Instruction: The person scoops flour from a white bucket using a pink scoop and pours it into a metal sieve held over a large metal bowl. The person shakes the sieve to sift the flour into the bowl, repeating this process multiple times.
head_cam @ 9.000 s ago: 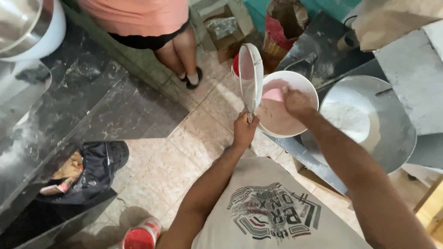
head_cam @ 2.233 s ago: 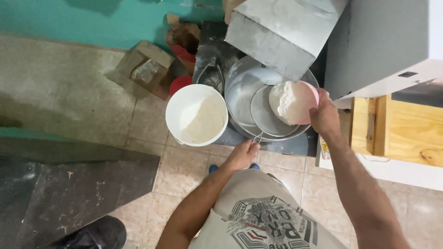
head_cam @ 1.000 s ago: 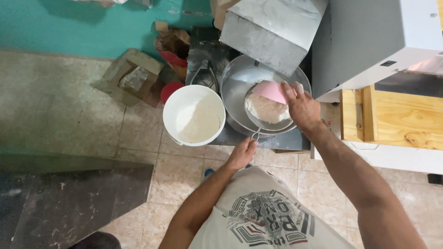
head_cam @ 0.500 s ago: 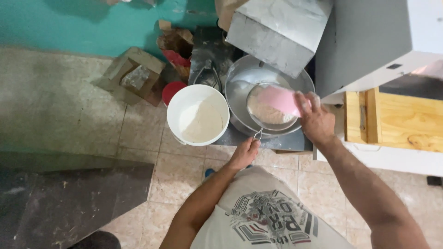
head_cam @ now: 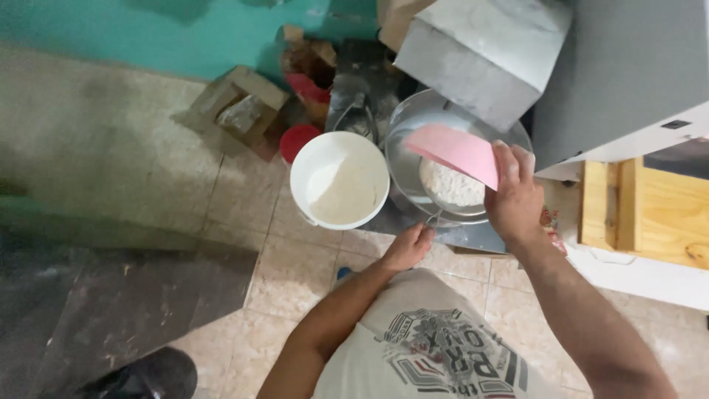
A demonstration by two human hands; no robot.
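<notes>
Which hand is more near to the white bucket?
Left. The left hand is just below and right of the white bucket, at the sieve handle. The right hand is farther right, holding a pink scoop.

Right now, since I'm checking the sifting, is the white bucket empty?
No, the white bucket holds a layer of white flour, beside the sieve held by the left hand.

A single head-worn camera looks almost straight down from standing height past the person's chest at the bottom edge, onto tiled floor (head_cam: 310, 273); a green wall (head_cam: 148, 29) crosses the upper left, moderately near
</notes>
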